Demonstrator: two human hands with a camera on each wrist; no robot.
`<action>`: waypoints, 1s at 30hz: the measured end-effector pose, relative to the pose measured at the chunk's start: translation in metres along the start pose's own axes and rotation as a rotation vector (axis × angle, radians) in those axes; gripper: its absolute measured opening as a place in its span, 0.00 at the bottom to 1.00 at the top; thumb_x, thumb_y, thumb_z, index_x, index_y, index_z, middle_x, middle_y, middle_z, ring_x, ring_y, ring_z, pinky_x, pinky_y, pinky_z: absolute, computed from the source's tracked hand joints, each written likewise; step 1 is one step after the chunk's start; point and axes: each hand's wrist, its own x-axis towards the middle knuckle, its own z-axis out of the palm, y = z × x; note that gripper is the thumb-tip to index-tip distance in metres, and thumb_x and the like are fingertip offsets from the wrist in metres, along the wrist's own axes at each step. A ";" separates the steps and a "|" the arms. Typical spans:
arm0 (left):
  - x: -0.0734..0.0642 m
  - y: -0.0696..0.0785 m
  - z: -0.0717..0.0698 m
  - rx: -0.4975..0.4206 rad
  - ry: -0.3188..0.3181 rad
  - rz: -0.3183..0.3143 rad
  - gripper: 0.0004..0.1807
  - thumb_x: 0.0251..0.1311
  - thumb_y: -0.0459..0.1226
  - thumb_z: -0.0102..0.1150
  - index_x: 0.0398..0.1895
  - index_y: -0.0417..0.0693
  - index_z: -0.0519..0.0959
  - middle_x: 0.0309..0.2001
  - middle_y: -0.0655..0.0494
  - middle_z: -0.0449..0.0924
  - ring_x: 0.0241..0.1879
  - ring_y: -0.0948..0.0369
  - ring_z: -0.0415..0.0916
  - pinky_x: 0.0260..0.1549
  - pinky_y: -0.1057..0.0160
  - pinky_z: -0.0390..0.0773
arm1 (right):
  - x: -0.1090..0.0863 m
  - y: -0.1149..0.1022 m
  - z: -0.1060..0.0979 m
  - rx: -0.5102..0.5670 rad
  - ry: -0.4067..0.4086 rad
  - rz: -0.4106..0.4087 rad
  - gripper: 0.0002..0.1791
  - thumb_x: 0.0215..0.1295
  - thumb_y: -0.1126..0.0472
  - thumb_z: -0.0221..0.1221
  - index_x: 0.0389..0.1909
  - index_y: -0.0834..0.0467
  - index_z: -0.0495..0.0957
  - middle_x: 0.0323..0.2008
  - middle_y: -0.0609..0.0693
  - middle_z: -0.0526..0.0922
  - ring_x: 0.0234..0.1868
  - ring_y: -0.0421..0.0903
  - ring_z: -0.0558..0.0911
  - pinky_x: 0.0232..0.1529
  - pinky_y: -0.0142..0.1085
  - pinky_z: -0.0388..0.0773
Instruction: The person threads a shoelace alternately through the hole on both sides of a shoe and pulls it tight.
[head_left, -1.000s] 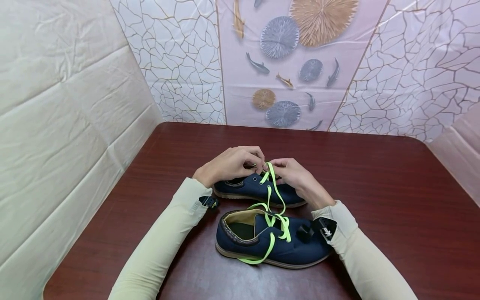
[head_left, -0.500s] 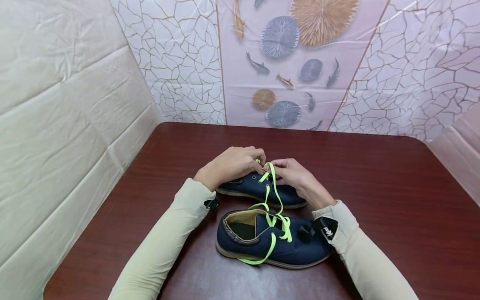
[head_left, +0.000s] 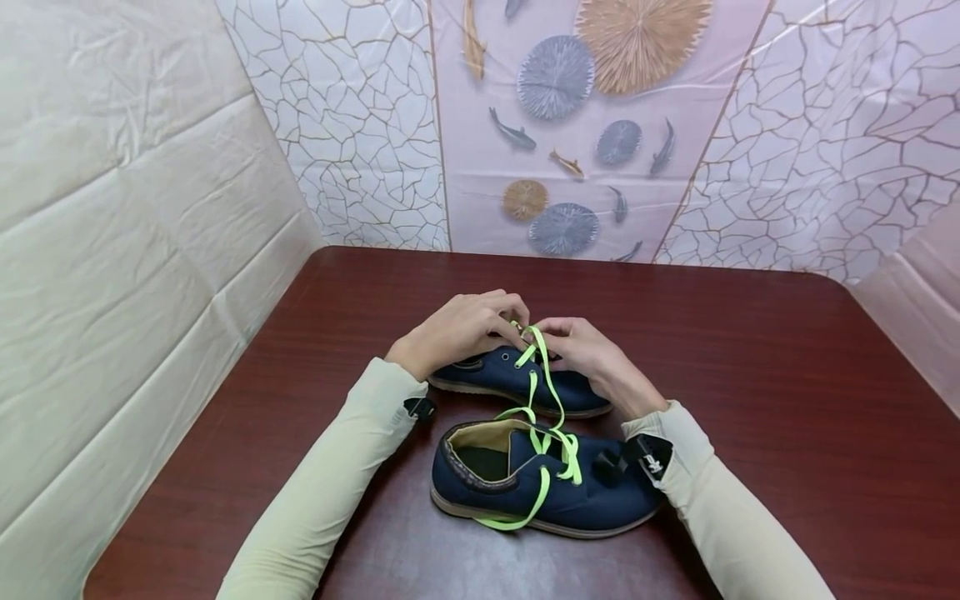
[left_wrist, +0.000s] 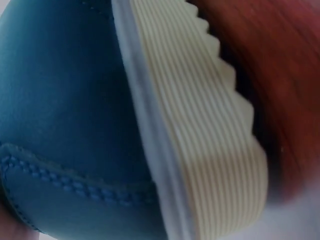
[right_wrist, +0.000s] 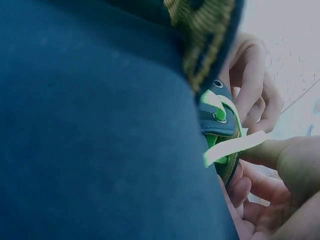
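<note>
Two navy shoes with neon yellow-green laces lie in the head view. Both hands work at the lacing of the far shoe [head_left: 480, 372]. My left hand [head_left: 463, 330] has its fingers bent over the far side of the eyelets, pinching the shoelace [right_wrist: 235, 146]. Facing it, my right hand [head_left: 588, 354] pinches lace at the shoe's opening with thumb and fingers. A long lace strand [head_left: 553, 385] hangs down toward the near shoe [head_left: 615, 500]. In the right wrist view, fingertips of both hands meet beside the metal eyelets [right_wrist: 218, 118]; the exact grip is partly hidden.
The near shoe stands in front of the far one, under the right wrist. One of its laces [head_left: 542, 500] trails onto the dark red table [head_left: 225, 467]. A ribbed sole [left_wrist: 200, 130] fills much of the left wrist view. A patterned backdrop stands behind the table.
My left hand has shifted slightly at the far shoe, and a bit of neon lace now shows at its fingertips. My right hand has hardly moved.
</note>
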 end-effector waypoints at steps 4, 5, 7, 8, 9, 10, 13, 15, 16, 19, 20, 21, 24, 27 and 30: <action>-0.002 -0.003 0.000 -0.104 0.037 -0.021 0.08 0.68 0.36 0.70 0.41 0.60 0.94 0.51 0.62 0.80 0.48 0.65 0.74 0.47 0.64 0.79 | 0.001 -0.001 0.000 0.002 0.005 -0.011 0.18 0.82 0.52 0.57 0.61 0.60 0.81 0.64 0.57 0.78 0.54 0.50 0.81 0.59 0.46 0.80; -0.002 -0.003 -0.001 -0.120 0.044 -0.023 0.07 0.68 0.35 0.70 0.41 0.59 0.94 0.50 0.63 0.80 0.49 0.65 0.74 0.47 0.64 0.79 | 0.002 -0.001 0.000 0.003 0.004 -0.017 0.19 0.81 0.52 0.57 0.61 0.60 0.80 0.64 0.57 0.78 0.54 0.50 0.81 0.59 0.46 0.80; -0.002 -0.004 -0.001 -0.154 0.057 -0.021 0.07 0.67 0.34 0.70 0.40 0.57 0.93 0.49 0.63 0.80 0.50 0.65 0.74 0.48 0.64 0.79 | 0.002 -0.001 -0.001 0.008 -0.003 -0.027 0.19 0.81 0.52 0.58 0.62 0.60 0.80 0.63 0.57 0.79 0.55 0.49 0.81 0.59 0.45 0.80; -0.002 -0.005 0.000 -0.173 0.061 -0.019 0.07 0.67 0.34 0.70 0.39 0.57 0.93 0.49 0.63 0.80 0.51 0.65 0.74 0.49 0.65 0.79 | 0.003 -0.001 -0.001 0.012 -0.005 -0.030 0.19 0.81 0.52 0.58 0.62 0.60 0.80 0.63 0.57 0.79 0.55 0.49 0.81 0.59 0.45 0.80; -0.002 -0.005 0.000 -0.194 0.070 -0.017 0.07 0.67 0.34 0.70 0.39 0.56 0.93 0.48 0.63 0.81 0.51 0.65 0.74 0.49 0.65 0.79 | 0.003 0.000 -0.001 0.016 -0.008 -0.032 0.20 0.81 0.52 0.58 0.62 0.60 0.80 0.62 0.56 0.79 0.55 0.49 0.81 0.59 0.45 0.80; -0.003 -0.006 0.000 -0.221 0.077 -0.017 0.07 0.67 0.33 0.70 0.39 0.56 0.93 0.48 0.63 0.82 0.51 0.65 0.75 0.49 0.65 0.78 | 0.004 0.000 -0.001 0.021 -0.009 -0.031 0.19 0.81 0.52 0.57 0.63 0.60 0.80 0.62 0.56 0.80 0.55 0.49 0.81 0.59 0.45 0.80; -0.002 -0.007 0.001 -0.329 0.112 -0.012 0.07 0.66 0.32 0.70 0.39 0.54 0.93 0.46 0.64 0.85 0.48 0.65 0.75 0.48 0.65 0.78 | 0.004 0.001 0.000 0.021 -0.013 -0.030 0.19 0.82 0.52 0.56 0.63 0.60 0.79 0.62 0.56 0.80 0.56 0.49 0.82 0.59 0.46 0.80; -0.002 -0.008 0.002 -0.405 0.145 -0.007 0.07 0.65 0.31 0.71 0.39 0.52 0.93 0.45 0.63 0.87 0.46 0.65 0.76 0.46 0.63 0.77 | 0.004 0.002 0.000 0.025 -0.012 -0.028 0.19 0.83 0.53 0.54 0.64 0.60 0.79 0.63 0.56 0.80 0.57 0.50 0.82 0.59 0.46 0.80; -0.002 -0.009 0.002 -0.440 0.160 -0.004 0.07 0.64 0.31 0.71 0.40 0.51 0.93 0.45 0.63 0.88 0.45 0.64 0.76 0.45 0.63 0.77 | 0.004 0.002 0.000 0.026 -0.011 -0.029 0.19 0.83 0.54 0.54 0.64 0.60 0.79 0.63 0.57 0.80 0.58 0.50 0.82 0.59 0.46 0.80; -0.002 -0.010 0.002 -0.521 0.205 0.013 0.06 0.64 0.29 0.71 0.40 0.47 0.93 0.43 0.60 0.90 0.44 0.62 0.78 0.44 0.61 0.77 | 0.003 0.002 0.000 0.028 -0.010 -0.033 0.19 0.83 0.55 0.54 0.64 0.61 0.79 0.64 0.58 0.80 0.57 0.50 0.82 0.58 0.44 0.81; -0.002 -0.010 0.002 -0.541 0.222 0.015 0.06 0.63 0.28 0.71 0.39 0.46 0.92 0.43 0.58 0.90 0.44 0.61 0.79 0.44 0.60 0.77 | 0.003 0.002 0.000 0.031 -0.008 -0.032 0.18 0.83 0.55 0.55 0.63 0.61 0.79 0.64 0.58 0.79 0.57 0.49 0.82 0.58 0.44 0.81; -0.001 -0.010 0.001 -0.559 0.239 0.019 0.06 0.63 0.28 0.71 0.39 0.44 0.92 0.43 0.57 0.91 0.44 0.61 0.80 0.44 0.60 0.77 | 0.003 0.002 0.001 0.032 -0.008 -0.031 0.18 0.83 0.54 0.55 0.63 0.60 0.80 0.65 0.58 0.79 0.57 0.49 0.82 0.57 0.44 0.81; 0.000 -0.009 -0.001 -0.592 0.288 0.030 0.06 0.63 0.25 0.70 0.39 0.42 0.92 0.42 0.55 0.91 0.44 0.59 0.81 0.45 0.60 0.78 | 0.002 0.002 0.001 0.031 -0.008 -0.037 0.18 0.82 0.54 0.57 0.62 0.60 0.80 0.67 0.58 0.78 0.57 0.49 0.81 0.58 0.44 0.81; 0.002 -0.006 -0.005 -0.599 0.320 0.047 0.07 0.62 0.24 0.70 0.39 0.42 0.92 0.42 0.55 0.90 0.45 0.59 0.82 0.46 0.60 0.78 | 0.002 0.003 0.001 0.028 -0.008 -0.041 0.19 0.81 0.54 0.57 0.62 0.61 0.80 0.69 0.59 0.76 0.59 0.50 0.81 0.59 0.45 0.80; 0.004 -0.002 -0.009 -0.586 0.336 0.067 0.08 0.62 0.24 0.70 0.40 0.43 0.92 0.42 0.54 0.90 0.46 0.59 0.82 0.47 0.60 0.79 | 0.001 0.003 0.001 0.027 -0.005 -0.037 0.20 0.82 0.55 0.56 0.64 0.63 0.79 0.71 0.60 0.74 0.61 0.51 0.80 0.60 0.45 0.80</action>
